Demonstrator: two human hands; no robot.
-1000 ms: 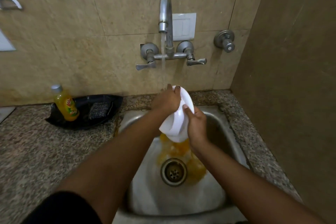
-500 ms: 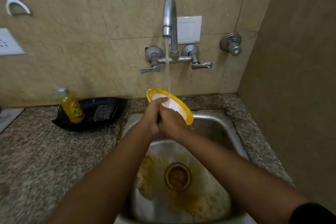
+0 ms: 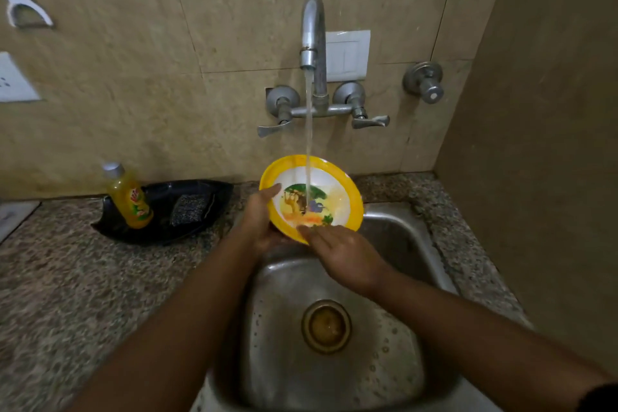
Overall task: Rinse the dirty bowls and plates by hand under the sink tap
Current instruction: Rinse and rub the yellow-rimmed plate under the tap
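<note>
1. Since 0.5 s ago: right hand (image 3: pixel 347 252) drawn back off bowl (image 3: pixel 311 199), painted inside now bared to tap (image 3: pixel 312 37) stream.
2. Head view: bowl tilted over sink (image 3: pixel 411 244) so water drains; rim gripped by left hand (image 3: pixel 259 221); right-hand fingers straight, tips touching near rim.

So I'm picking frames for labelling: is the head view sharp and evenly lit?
Head view: dim, warm light; the yellow-rimmed bowl and tap read clearly, the forearms and near countertop smear with blur; wide-angle bending curves the edges; soft glare on the wet sink.
</note>
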